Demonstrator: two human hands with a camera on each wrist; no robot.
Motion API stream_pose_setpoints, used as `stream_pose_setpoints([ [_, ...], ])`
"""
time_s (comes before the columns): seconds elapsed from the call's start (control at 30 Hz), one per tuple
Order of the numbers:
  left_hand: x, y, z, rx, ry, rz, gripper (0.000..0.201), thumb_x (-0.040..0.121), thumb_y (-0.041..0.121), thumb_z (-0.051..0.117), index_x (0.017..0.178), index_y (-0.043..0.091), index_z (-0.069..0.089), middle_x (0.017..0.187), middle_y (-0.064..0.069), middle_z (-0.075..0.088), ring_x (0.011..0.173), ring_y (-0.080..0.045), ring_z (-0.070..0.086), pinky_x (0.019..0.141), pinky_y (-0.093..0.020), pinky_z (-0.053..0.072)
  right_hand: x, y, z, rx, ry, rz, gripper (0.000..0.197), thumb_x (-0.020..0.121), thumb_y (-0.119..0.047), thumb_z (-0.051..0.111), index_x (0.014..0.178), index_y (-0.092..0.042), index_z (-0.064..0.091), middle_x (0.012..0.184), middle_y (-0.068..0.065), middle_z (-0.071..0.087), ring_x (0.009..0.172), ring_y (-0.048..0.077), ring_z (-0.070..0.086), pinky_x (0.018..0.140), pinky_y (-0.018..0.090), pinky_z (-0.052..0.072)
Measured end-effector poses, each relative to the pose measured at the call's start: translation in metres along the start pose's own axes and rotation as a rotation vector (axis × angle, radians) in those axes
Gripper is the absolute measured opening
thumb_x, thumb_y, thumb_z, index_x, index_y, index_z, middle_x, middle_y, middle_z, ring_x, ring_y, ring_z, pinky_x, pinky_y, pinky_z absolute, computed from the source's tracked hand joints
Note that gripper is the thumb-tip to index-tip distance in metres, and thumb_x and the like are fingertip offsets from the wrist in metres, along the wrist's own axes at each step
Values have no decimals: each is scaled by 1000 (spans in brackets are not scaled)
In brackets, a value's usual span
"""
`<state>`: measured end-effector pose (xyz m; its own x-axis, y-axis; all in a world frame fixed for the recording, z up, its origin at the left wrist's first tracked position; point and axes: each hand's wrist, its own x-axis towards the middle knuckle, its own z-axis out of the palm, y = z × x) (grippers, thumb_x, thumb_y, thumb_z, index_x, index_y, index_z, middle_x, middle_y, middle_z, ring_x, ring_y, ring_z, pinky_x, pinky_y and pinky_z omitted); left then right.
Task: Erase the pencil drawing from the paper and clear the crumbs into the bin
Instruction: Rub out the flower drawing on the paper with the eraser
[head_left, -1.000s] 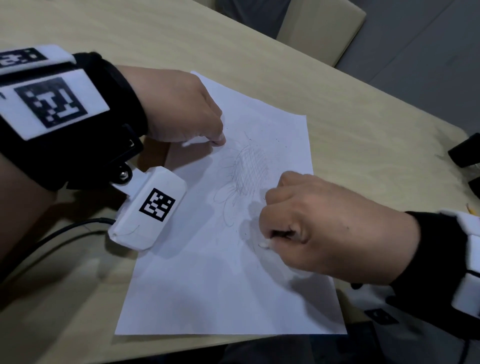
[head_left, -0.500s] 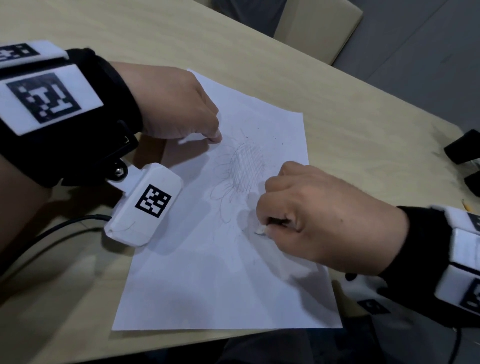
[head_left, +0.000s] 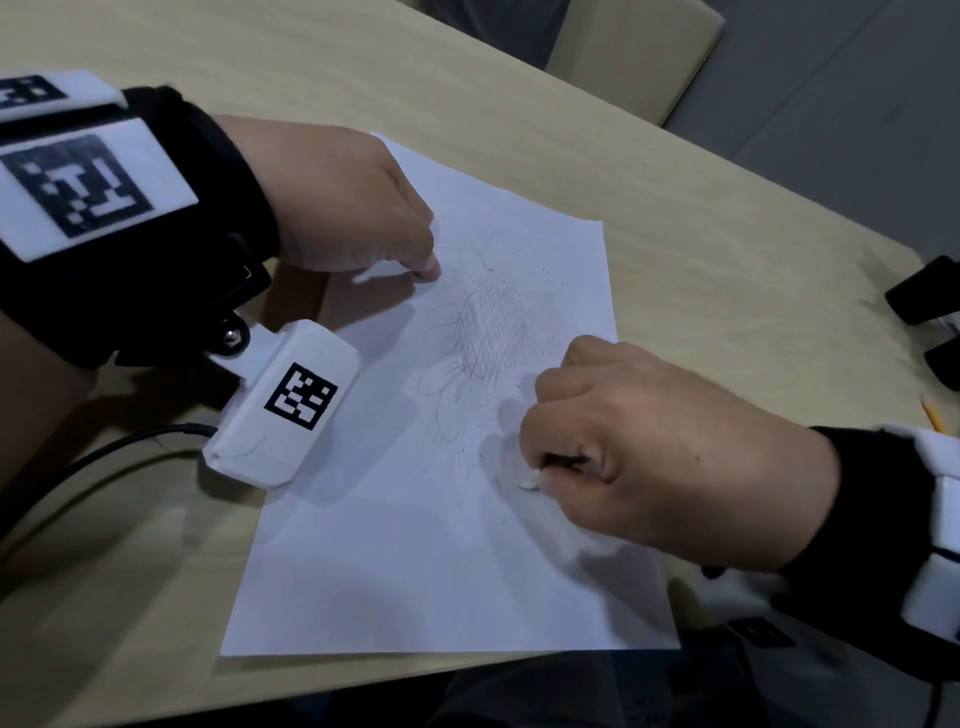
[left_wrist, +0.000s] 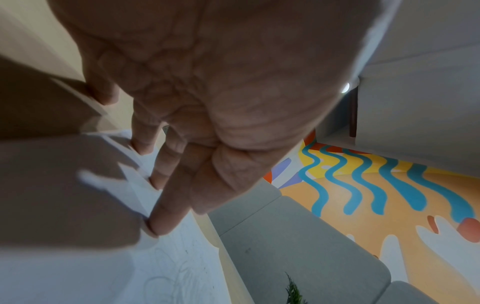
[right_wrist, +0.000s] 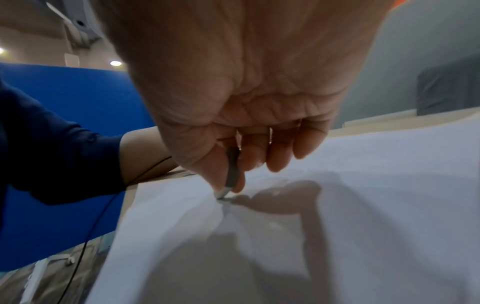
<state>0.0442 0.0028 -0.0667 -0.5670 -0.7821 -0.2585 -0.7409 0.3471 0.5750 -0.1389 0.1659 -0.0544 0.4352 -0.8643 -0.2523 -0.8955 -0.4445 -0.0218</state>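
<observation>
A white sheet of paper (head_left: 415, 545) lies on the wooden table (head_left: 727, 249), with a pencil flower drawing (head_left: 488, 338) near its far end. My right hand (head_left: 623, 447) pinches a small eraser (head_left: 530, 484) (right_wrist: 231, 170) between thumb and forefinger, its white tip pressed on the paper just below the drawing. My left hand (head_left: 353, 208) holds the sheet down at its upper left; straight fingers (left_wrist: 166, 216) press on the paper (left_wrist: 168, 267). Dark eraser crumbs (head_left: 545, 270) dot the sheet around the drawing. No bin is in view.
A yellow pencil (head_left: 932, 415) lies at the table's right edge, near black objects (head_left: 924, 291). A chair seat (head_left: 639, 47) stands beyond the far edge. A black cable (head_left: 104, 457) runs across the table at the left. The near table edge is close to the paper.
My right hand has shifted the eraser slightly along the paper below the drawing. The left hand stays pressed on the sheet.
</observation>
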Motion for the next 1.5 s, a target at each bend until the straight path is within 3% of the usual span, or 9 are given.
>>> stream_pose_setpoints([
  [0.13, 0, -1, 0, 0, -4, -2, 56, 56, 56, 52, 95, 25, 76, 121, 2, 70, 116, -24, 62, 107, -51, 42, -2, -8, 5, 41, -27, -69, 17, 73, -14, 57, 61, -19, 46, 63, -6, 43, 68, 22, 42, 56, 43, 44],
  [0.33, 0, 0, 1, -6, -4, -3, 47, 65, 55, 57, 95, 24, 77, 121, 2, 70, 116, -23, 61, 107, -50, 41, -2, -7, 3, 19, 12, -36, 14, 74, -17, 59, 63, -18, 51, 64, -6, 46, 69, 24, 46, 57, 43, 45],
  [0.53, 1, 0, 1, -7, -2, -7, 54, 56, 56, 53, 94, 26, 77, 121, 3, 70, 117, -24, 61, 108, -50, 42, -1, -5, 2, 27, 24, -5, 9, 75, -17, 58, 66, -18, 57, 65, -6, 47, 71, 25, 47, 58, 44, 46],
  [0.63, 1, -1, 0, -10, -6, -6, 53, 55, 56, 54, 93, 27, 77, 121, 3, 70, 118, -24, 61, 108, -51, 42, -2, -14, 6, 60, -14, -78, 10, 75, -18, 60, 66, -18, 56, 67, -5, 48, 70, 25, 46, 58, 43, 45],
  [0.9, 2, -1, 1, -7, -2, 5, 54, 55, 55, 53, 93, 25, 77, 122, 2, 69, 118, -24, 60, 108, -50, 42, 3, -10, 4, 46, -18, -63, 11, 75, -17, 57, 64, -18, 53, 64, -6, 45, 69, 24, 45, 57, 43, 45],
  [1.07, 2, -1, 1, -5, 7, 0, 52, 54, 57, 54, 91, 29, 78, 122, 4, 69, 117, -23, 61, 108, -51, 42, 18, -5, -1, 65, 37, 4, 8, 77, -20, 55, 71, -19, 61, 67, -7, 51, 73, 25, 49, 60, 44, 47],
  [1.23, 2, -1, 1, 4, -2, -2, 52, 56, 56, 53, 92, 27, 78, 123, 4, 69, 118, -23, 61, 108, -50, 42, 8, -7, 2, 75, -45, -28, 9, 78, -18, 56, 69, -18, 59, 67, -6, 49, 73, 24, 47, 61, 43, 46],
  [1.4, 3, -1, 1, -4, 5, -2, 54, 55, 56, 54, 93, 27, 78, 122, 4, 70, 118, -24, 61, 108, -50, 42, 24, -6, 0, 49, 58, 0, 7, 77, -19, 56, 71, -19, 60, 67, -6, 52, 73, 25, 48, 61, 43, 47],
  [1.5, 2, -1, 2, -13, 2, -5, 46, 60, 55, 57, 91, 28, 78, 122, 5, 69, 117, -23, 61, 108, -49, 42, 14, -4, 1, 70, -5, -31, 7, 77, -18, 58, 70, -19, 59, 67, -7, 50, 73, 25, 48, 61, 44, 46],
])
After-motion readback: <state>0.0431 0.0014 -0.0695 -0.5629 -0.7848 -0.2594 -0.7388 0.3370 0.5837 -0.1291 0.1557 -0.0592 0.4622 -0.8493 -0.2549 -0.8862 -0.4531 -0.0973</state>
